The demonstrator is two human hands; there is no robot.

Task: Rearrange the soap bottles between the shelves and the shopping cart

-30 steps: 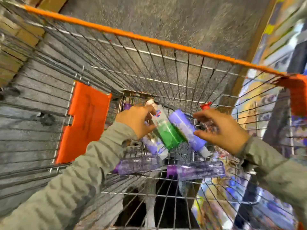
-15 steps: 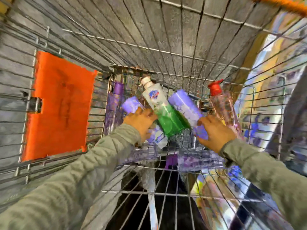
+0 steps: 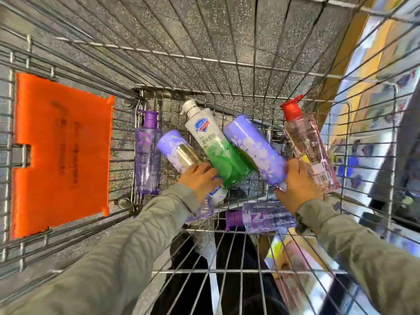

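Centrally, white-green bottle (image 3: 211, 142) reads Safeguard, Chinese characters below

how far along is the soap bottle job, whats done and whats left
Done: several bottles lie in the cart, among them the white and green bottle, the red-capped bottle and a purple-capped bottle. In hand: the left hand grips the left lavender bottle, the right hand grips the right lavender bottle. Left: unclear; nothing shows whether these two are going in or coming out.
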